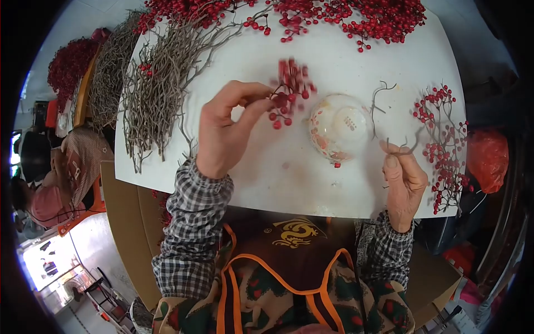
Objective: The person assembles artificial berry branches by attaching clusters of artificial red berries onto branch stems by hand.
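My left hand (pixel 228 125) pinches a sprig of red berries (pixel 286 97) by its stem, above the white table. The upper berries are blurred. On the right, my right hand (pixel 405 183) grips a thin bare twig (pixel 410 149) between thumb and fingers. Between the hands, a flower-patterned bowl (pixel 328 131) rests upside down, with a red berry (pixel 337 165) at its near edge. Another bare twig (pixel 376 108) lies against the bowl's right side. Branches bearing red berries (pixel 442 147) lie along the right edge, beyond my right hand.
Bare grey twigs (pixel 158 89) are heaped on the left of the table (pixel 261 183). Red berry bunches (pixel 384 19) line the far edge. A red plastic bag (pixel 487 158) sits off the right side. At the far left is another person (pixel 47 203), beside more twigs and berries.
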A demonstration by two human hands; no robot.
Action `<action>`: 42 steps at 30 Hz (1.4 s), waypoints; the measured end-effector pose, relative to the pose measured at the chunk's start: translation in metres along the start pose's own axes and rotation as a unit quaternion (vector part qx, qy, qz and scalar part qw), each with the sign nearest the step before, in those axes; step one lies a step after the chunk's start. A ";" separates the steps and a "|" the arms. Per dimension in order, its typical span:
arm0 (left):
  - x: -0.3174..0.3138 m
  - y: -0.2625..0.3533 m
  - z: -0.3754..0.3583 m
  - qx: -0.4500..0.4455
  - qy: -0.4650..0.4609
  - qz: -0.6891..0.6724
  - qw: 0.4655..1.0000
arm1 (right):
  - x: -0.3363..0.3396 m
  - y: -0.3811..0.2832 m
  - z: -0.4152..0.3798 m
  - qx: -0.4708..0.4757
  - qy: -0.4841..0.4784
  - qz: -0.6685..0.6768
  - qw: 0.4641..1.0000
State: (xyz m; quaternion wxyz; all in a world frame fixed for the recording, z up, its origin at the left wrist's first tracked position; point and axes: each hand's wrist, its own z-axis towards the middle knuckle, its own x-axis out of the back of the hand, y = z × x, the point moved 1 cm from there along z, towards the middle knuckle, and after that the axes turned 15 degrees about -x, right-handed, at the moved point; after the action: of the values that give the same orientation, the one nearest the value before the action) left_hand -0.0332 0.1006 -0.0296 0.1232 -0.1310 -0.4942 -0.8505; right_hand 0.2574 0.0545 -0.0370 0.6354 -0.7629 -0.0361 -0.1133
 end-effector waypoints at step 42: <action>0.053 0.040 -0.084 0.170 0.159 -0.157 0.960 | -0.114 -0.017 -0.017 0.008 -0.223 0.018 0.975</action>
State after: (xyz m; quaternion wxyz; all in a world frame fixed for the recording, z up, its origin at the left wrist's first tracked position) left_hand -0.0778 0.0036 -0.0189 0.0853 0.1086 -0.6198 -0.7725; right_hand 0.1411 0.0509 -0.0429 0.6198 -0.7642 -0.1637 0.0715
